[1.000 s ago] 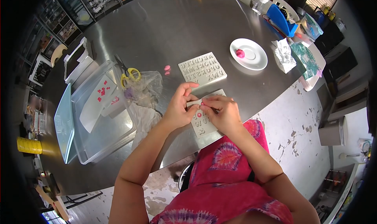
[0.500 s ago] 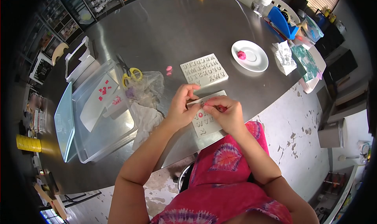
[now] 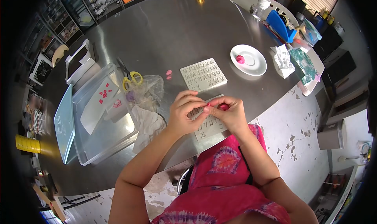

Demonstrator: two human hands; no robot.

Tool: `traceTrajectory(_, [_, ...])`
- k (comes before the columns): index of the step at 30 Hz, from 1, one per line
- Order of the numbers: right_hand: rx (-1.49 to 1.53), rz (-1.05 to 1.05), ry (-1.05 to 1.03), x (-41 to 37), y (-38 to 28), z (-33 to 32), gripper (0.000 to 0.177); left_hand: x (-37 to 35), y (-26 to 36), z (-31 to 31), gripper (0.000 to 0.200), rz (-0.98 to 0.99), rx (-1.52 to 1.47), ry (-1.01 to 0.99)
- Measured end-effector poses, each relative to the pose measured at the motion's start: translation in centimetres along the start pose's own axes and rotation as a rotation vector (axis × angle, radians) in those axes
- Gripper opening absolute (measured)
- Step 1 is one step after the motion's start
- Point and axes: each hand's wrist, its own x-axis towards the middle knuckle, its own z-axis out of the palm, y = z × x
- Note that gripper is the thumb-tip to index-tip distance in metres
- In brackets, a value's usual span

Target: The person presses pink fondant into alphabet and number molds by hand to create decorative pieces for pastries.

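My left hand (image 3: 183,113) and my right hand (image 3: 231,115) meet fingertip to fingertip just above a pale letter mold (image 3: 209,129) at the near table edge. Between the fingers of both hands sits a small lump of pink clay (image 3: 220,106), most of it in the right hand. The hands hide much of this mold. A second pale letter mold (image 3: 203,74) lies flat just beyond them. Two tiny pink clay bits (image 3: 169,73) rest to its left.
A white saucer (image 3: 257,65) with a pink clay ball (image 3: 239,59) stands at the right, beside crumpled tissue (image 3: 282,59) and a blue tape dispenser (image 3: 280,25). At the left are yellow-handled scissors (image 3: 131,78), a plastic bag (image 3: 148,91) and a clear bin (image 3: 114,135) with pink letters on a sheet.
Both hands have lifted slightly and closed together over the near mold. The thin stick seen between them earlier is no longer visible, and the pink-filled letter is covered.
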Motion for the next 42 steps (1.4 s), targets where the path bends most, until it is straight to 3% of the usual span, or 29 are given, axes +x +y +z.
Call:
traceTrajectory(9, [-0.116,-0.002,0.021,0.3,-0.1,0.5,0.027,-0.3,-0.5,0.1,0.018,-0.065,-0.009,-0.003])
traceTrajectory(14, [-0.131,-0.02,-0.065,0.6,0.0,-0.2,0.033,-0.6,-1.3,0.1,0.017,-0.213,-0.153,-0.012])
traceTrajectory(18, [-0.033,0.028,-0.122,0.8,-0.4,-0.5,0.029,-0.9,-1.9,0.3,0.015,-0.261,-0.231,-0.001])
traceTrajectory(20, [-0.007,0.154,-0.163,0.8,-1.2,-0.6,0.02,-0.9,-1.8,0.2,0.015,-0.277,-0.24,-0.027])
traceTrajectory(29, [-0.079,0.057,-0.181,1.7,-0.1,-0.7,0.021,-0.9,-1.7,0.1,0.011,-0.321,-0.274,-0.089])
traceTrajectory(42, [-0.22,0.088,-0.212,2.1,-0.4,-1.0,0.022,-0.7,-1.5,0.1,0.01,-0.334,-0.28,-0.111])
